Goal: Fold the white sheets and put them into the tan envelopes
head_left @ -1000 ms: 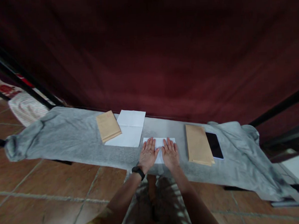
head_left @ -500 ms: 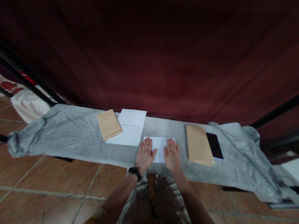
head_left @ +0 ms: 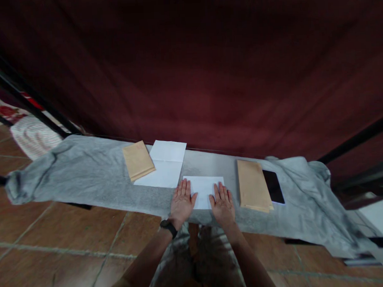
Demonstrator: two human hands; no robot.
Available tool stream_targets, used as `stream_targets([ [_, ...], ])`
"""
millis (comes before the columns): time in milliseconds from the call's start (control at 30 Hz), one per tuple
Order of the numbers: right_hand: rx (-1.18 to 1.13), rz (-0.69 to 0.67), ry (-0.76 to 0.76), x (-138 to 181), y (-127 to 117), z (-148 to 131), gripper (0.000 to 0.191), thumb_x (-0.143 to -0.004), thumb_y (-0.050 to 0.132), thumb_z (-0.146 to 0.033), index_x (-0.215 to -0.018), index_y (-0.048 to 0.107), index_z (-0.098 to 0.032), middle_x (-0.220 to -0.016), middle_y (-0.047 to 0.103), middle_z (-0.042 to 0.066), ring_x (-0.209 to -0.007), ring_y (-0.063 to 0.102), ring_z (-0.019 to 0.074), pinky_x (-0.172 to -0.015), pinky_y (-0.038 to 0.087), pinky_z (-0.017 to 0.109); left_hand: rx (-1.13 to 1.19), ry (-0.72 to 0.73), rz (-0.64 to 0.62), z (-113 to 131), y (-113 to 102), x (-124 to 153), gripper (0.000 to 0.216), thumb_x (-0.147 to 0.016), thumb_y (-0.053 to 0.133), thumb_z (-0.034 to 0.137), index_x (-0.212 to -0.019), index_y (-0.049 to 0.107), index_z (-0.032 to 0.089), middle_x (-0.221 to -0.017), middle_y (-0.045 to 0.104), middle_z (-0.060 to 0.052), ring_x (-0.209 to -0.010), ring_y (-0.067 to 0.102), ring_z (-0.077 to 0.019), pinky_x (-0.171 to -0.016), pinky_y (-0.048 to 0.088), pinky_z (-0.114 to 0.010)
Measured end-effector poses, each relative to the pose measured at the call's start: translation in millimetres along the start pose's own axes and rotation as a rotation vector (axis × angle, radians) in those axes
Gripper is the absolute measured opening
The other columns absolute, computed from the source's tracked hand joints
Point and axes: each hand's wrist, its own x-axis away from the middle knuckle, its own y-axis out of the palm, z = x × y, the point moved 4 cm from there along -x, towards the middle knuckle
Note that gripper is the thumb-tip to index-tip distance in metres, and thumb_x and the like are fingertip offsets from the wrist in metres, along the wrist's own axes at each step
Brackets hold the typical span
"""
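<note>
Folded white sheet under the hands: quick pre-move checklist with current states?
1. Left hand flat, on the folded white sheet's left edge: ok.
2. Right hand flat on its right edge: ok.
3. Sheet lies flat on the grey cloth: ok.
4. Sheet apart from the brown envelope stack at right: ok.
5. Phone clear of both hands: ok.
6. Crease sharp: cannot tell.

left hand (head_left: 181, 202) and right hand (head_left: 222, 204) lie flat, fingers spread, on folded white paper (head_left: 204, 185).
</note>
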Motion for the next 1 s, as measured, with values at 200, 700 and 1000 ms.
stream_targets([
  [200, -0.011, 0.011, 0.022, 3, 0, 2, 0.053, -0.102, 0.04, -0.036, -0.151, 0.039, -0.014, -0.157, 0.037, 0.018, -0.142, 0.039, 0.0299, -0.115, 0.029, 0.05, -0.009, -0.046, 0.036, -14, -6, 26, 0.062, -0.101, 0.032, 0.042, -0.151, 0.037, 0.008, -0.156, 0.038, -0.018, -0.145, 0.036, -0.0295, -0.119, 0.029, -0.048],
  [700, -0.013, -0.095, 0.072, 1, 0, 2, 0.053, -0.102, 0.038, -0.036, -0.152, 0.038, -0.016, -0.159, 0.034, 0.016, -0.145, 0.034, 0.0284, -0.117, 0.025, 0.05, 0.065, 0.187, -0.126, 42, -8, 18, 0.05, -0.101, 0.036, 0.04, -0.149, 0.043, 0.026, -0.158, 0.038, -0.005, -0.148, 0.03, -0.0242, -0.122, 0.024, -0.049],
  [1000, -0.035, -0.022, 0.064, 3, 2, 1, 0.054, -0.102, 0.039, -0.036, -0.152, 0.038, -0.014, -0.157, 0.036, 0.017, -0.143, 0.038, 0.0297, -0.116, 0.026, 0.05, 0.166, -0.194, -0.03, -13, -17, 16, 0.055, -0.094, 0.043, 0.031, -0.142, 0.047, 0.005, -0.149, 0.047, -0.022, -0.14, 0.043, -0.0296, -0.113, 0.04, -0.043],
])
